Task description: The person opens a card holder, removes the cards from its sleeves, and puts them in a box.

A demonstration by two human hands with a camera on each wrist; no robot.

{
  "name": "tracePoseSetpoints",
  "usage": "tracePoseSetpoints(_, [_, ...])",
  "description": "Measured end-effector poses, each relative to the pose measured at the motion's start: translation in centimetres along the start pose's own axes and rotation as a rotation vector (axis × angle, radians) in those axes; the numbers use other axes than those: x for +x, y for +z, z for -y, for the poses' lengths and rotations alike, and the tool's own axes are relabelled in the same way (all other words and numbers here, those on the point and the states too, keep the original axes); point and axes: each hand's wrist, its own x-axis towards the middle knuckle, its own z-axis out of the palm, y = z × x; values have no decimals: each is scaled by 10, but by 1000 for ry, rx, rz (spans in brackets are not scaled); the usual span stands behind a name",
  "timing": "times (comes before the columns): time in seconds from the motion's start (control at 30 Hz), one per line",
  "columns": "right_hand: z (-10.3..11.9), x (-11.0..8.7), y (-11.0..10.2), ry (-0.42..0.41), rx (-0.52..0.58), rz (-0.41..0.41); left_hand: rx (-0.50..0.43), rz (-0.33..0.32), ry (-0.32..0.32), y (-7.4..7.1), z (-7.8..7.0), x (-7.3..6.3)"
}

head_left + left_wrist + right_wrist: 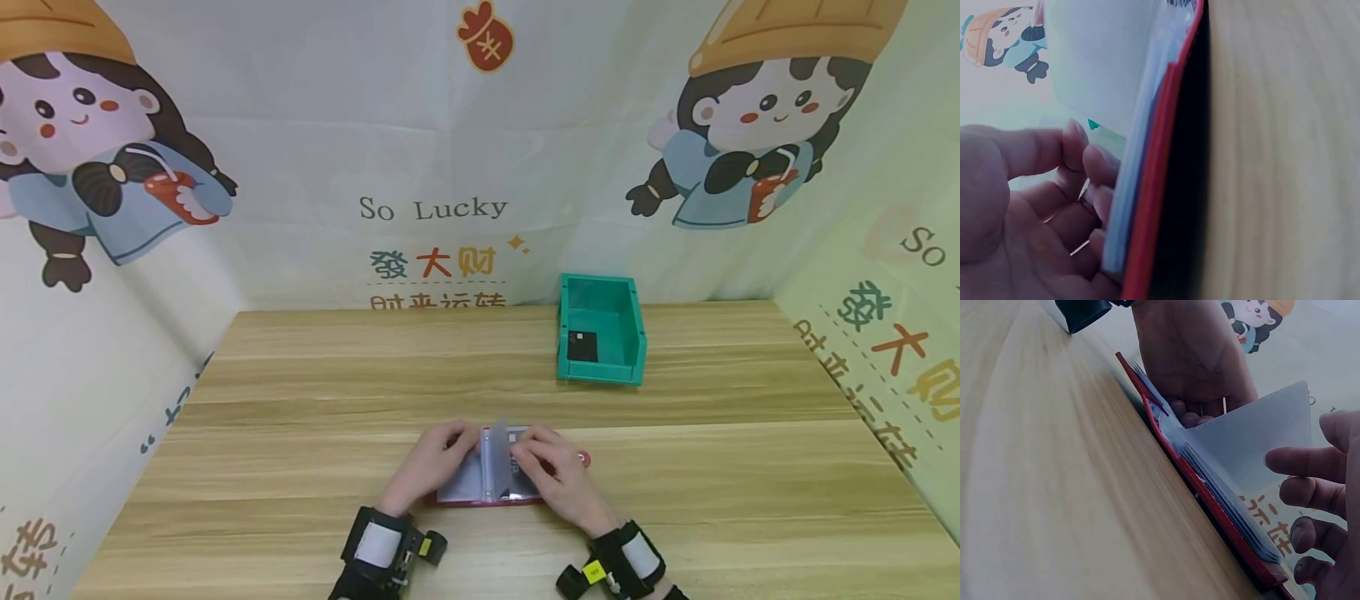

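A red-covered card holder (461, 485) lies open on the table, with several clear plastic sleeves inside. One translucent sleeve page (1260, 425) stands raised near the middle fold. My left hand (431, 460) is at the holder's left side, and in the left wrist view its loosely bent fingertips (1102, 164) rest against the stack of sleeves. My right hand (561, 477) hovers over the right side. Its fingers (1310, 464) are spread and slightly bent beside the raised page, with nothing visibly pinched; whether a fingertip touches the page is unclear. Part of the right side is hidden beneath this hand.
Behind the holder stands a green open bin (618, 329) with a dark flat card-like piece (582, 346) inside. A small red round tab (584, 459) shows past my right hand. Printed cloth walls (315, 167) enclose the wooden table (300, 375) at the back and sides.
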Motion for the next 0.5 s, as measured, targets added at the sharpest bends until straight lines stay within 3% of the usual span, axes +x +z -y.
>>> tracePoseSetpoints(0.23, [1,1,1,31,-54,92,-33,-47,-53,-1,-5,0])
tracePoseSetpoints(0.5, [-2,0,4,-68,-194,136,59,-104,-40,0,-9,-3])
